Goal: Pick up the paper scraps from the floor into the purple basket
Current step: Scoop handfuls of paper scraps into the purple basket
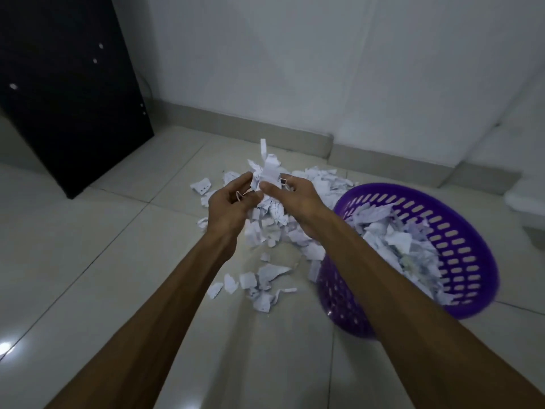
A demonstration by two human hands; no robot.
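Your left hand (228,206) and your right hand (295,199) meet above the pale glossy tiled floor (88,261), and between them you hold one crumpled bunch of torn white paper scraps (267,172); its long axis runs roughly upright, one narrow strip pointing up toward the white wall (295,54); your left fingers curl in and pinch the bunch's lower left edge, and your right thumb and fingers close on its right side; how tightly either hand grips is hard to judge, since the paper hides the fingertips.

Directly under your hands lies the main heap of loose white paper scraps (283,228), ragged, creased, some printed with faint lines; it spreads back toward the grey skirting; a smaller scatter of white torn pieces (256,286) lies nearer to you, perhaps a dozen, too jumbled to count for certain; a few strays sit at the heap's left edge.

One round purple plastic basket with slotted walls (460,240) stands on the floor just right of the heap, partly behind your right forearm; it already holds a deep layer of scraps; its rim looks blurred.

One tall black flat-sided cabinet (65,93) stands at the far left against the wall.
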